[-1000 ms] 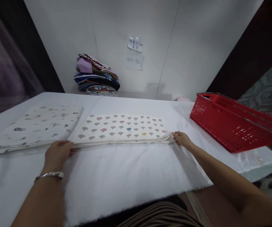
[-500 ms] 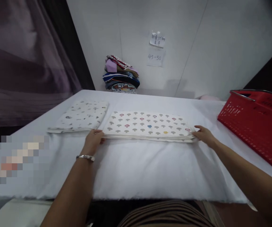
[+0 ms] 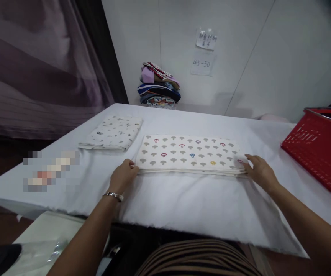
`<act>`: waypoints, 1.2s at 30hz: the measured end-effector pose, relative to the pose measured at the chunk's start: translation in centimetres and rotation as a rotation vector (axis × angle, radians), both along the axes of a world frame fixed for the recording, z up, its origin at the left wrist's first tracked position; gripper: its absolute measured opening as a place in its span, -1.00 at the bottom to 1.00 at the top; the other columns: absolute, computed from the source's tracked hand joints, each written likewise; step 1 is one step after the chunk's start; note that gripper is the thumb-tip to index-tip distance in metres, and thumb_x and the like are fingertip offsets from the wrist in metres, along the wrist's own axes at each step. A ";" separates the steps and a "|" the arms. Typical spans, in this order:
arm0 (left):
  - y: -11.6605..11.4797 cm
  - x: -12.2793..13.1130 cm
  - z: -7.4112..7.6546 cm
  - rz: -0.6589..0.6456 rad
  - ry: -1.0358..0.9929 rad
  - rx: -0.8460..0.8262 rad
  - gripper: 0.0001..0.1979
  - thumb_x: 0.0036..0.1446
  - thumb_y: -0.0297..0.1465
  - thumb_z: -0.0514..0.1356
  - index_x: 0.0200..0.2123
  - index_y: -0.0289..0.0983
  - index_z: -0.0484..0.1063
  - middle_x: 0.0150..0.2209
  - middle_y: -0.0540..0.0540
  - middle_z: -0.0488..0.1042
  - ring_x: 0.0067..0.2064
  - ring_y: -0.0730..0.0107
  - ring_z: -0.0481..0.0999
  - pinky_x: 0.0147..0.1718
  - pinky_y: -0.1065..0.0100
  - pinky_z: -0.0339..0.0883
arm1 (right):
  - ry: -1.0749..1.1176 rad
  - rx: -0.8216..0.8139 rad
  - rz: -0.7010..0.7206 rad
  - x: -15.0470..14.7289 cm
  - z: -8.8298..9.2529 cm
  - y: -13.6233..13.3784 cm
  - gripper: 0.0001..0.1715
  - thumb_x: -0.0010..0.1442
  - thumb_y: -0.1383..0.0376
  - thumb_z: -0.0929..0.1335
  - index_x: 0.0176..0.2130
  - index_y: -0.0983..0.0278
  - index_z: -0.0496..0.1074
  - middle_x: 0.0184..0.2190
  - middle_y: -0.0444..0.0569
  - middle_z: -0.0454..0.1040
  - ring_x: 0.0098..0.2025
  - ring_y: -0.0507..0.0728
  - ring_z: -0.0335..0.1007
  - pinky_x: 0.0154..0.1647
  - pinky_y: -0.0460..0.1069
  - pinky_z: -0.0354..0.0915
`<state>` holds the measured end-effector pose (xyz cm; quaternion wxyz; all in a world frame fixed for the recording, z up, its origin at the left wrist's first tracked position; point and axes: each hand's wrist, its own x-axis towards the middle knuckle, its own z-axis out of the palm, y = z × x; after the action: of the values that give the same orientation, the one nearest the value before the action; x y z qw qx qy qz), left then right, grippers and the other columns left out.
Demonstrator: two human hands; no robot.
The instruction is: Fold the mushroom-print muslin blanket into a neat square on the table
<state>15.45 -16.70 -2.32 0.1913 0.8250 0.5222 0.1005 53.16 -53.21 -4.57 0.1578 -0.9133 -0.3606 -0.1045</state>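
A white folded cloth (image 3: 188, 155) printed with grey mushrooms and a few red, blue and yellow ones lies lengthwise on the white-covered table, its layered edge facing me. My left hand (image 3: 123, 176), with a silver bracelet at the wrist, is closed on its near left corner. At the near right corner, my right hand (image 3: 260, 170) grips the edge, thumb low and fingers curled above it. To the left, apart from both hands, rests a second folded white cloth (image 3: 112, 133) with small scattered grey prints.
A red plastic basket (image 3: 320, 145) stands on the table's right side. Against the wall behind is a pile of folded fabrics (image 3: 159, 86), with paper notes (image 3: 202, 63) to its right. A purple curtain (image 3: 39, 69) hangs at left. A blurred-out patch (image 3: 50, 170) covers something on the left.
The view has shifted, so most things appear further right. My hands stay at the mushroom cloth's two near corners, and its near edge looks flatter.
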 end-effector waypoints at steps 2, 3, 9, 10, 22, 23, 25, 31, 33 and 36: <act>-0.8 0.4 0.4 -0.049 0.028 0.179 -0.78 0.06 -0.31 0.06 -0.24 -0.27 0.37 -0.24 -0.17 0.48 -0.23 0.15 0.46 -0.36 0.27 0.27 | -0.053 0.085 0.224 -2.1 0.4 1.1 -0.58 0.22 0.12 0.19 -0.04 0.23 0.43 -0.10 0.11 0.44 -0.04 0.26 0.32 -0.02 0.14 0.25; -1.4 0.8 0.5 -0.107 0.006 0.265 -0.79 0.08 -0.32 0.06 -0.25 -0.27 0.39 -0.22 -0.18 0.47 -0.19 0.15 0.44 -0.30 0.25 0.28 | -0.043 0.103 0.329 -3.2 0.6 1.9 -0.61 0.24 0.13 0.19 -0.08 0.20 0.44 -0.12 0.09 0.45 -0.05 0.24 0.32 -0.02 0.14 0.26; -4.1 4.5 -0.4 -0.765 -0.133 0.419 -0.85 0.15 -0.38 0.12 -0.23 -0.26 0.44 -0.17 -0.12 0.45 -0.10 0.24 0.37 -0.11 0.23 0.25 | -0.047 0.045 0.711 -7.0 0.2 6.8 -0.66 0.28 0.20 0.20 -0.08 0.22 0.46 -0.12 0.09 0.45 -0.09 0.23 0.32 -0.10 0.14 0.28; -4.3 5.0 -0.7 -0.819 -0.110 0.425 -0.85 0.15 -0.39 0.13 -0.22 -0.26 0.44 -0.16 -0.13 0.44 -0.10 0.24 0.37 -0.12 0.22 0.26 | -0.069 0.038 0.736 -7.1 -0.1 7.5 -0.66 0.28 0.21 0.20 -0.08 0.24 0.46 -0.12 0.10 0.44 -0.10 0.23 0.32 -0.10 0.14 0.28; -4.2 4.7 -1.1 -0.903 0.050 0.506 -0.77 0.21 -0.47 0.03 -0.08 -0.27 0.37 -0.08 -0.13 0.45 -0.07 0.27 0.40 -0.16 0.25 0.28 | -0.122 0.024 0.826 -8.5 -0.6 10.0 -0.67 0.29 0.28 0.18 -0.07 0.25 0.44 -0.14 0.10 0.46 -0.14 0.22 0.34 -0.17 0.10 0.27; -4.2 4.7 -1.1 -0.897 0.048 0.497 -0.77 0.21 -0.46 0.03 -0.09 -0.26 0.38 -0.09 -0.13 0.45 -0.08 0.27 0.40 -0.17 0.26 0.28 | -0.121 0.023 0.828 -8.6 -0.6 10.1 -0.66 0.29 0.28 0.17 -0.07 0.25 0.44 -0.14 0.11 0.45 -0.15 0.22 0.33 -0.17 0.11 0.27; -4.1 4.7 -1.0 -0.894 0.032 0.474 -0.78 0.20 -0.40 0.06 -0.09 -0.25 0.38 -0.10 -0.13 0.45 -0.08 0.27 0.40 -0.17 0.27 0.28 | -0.123 0.027 0.834 -8.7 -0.6 10.2 -0.66 0.29 0.27 0.17 -0.07 0.25 0.44 -0.14 0.12 0.45 -0.15 0.22 0.33 -0.18 0.11 0.27; -3.7 5.2 -1.3 -0.895 -0.037 0.449 -0.76 0.24 -0.28 0.05 -0.13 -0.24 0.42 -0.12 -0.12 0.44 -0.10 0.28 0.39 -0.18 0.28 0.26 | -0.131 0.026 0.872 -10.1 -0.4 12.5 -0.68 0.31 0.26 0.17 -0.08 0.26 0.42 -0.16 0.10 0.44 -0.16 0.20 0.31 -0.18 0.08 0.26; -3.6 5.4 -1.4 -0.889 -0.036 0.451 -0.77 0.25 -0.31 0.03 -0.16 -0.24 0.44 -0.15 -0.11 0.45 -0.12 0.30 0.39 -0.20 0.30 0.25 | -0.134 0.019 0.890 -10.7 -0.4 13.5 -0.70 0.31 0.28 0.17 -0.12 0.25 0.43 -0.19 0.08 0.43 -0.20 0.18 0.30 -0.19 0.06 0.24; -3.7 5.6 -1.3 -0.899 0.005 0.475 -0.78 0.26 -0.34 0.02 -0.19 -0.25 0.44 -0.18 -0.11 0.46 -0.15 0.31 0.39 -0.22 0.31 0.25 | -0.167 0.014 0.910 -11.5 -0.4 14.9 -0.73 0.30 0.29 0.19 -0.16 0.26 0.44 -0.23 0.07 0.43 -0.22 0.17 0.29 -0.20 0.04 0.22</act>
<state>21.10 -20.41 -3.64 0.0217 0.9891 0.0789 0.1223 41.63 -38.33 -5.00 0.1639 -0.6497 -0.7355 -0.1004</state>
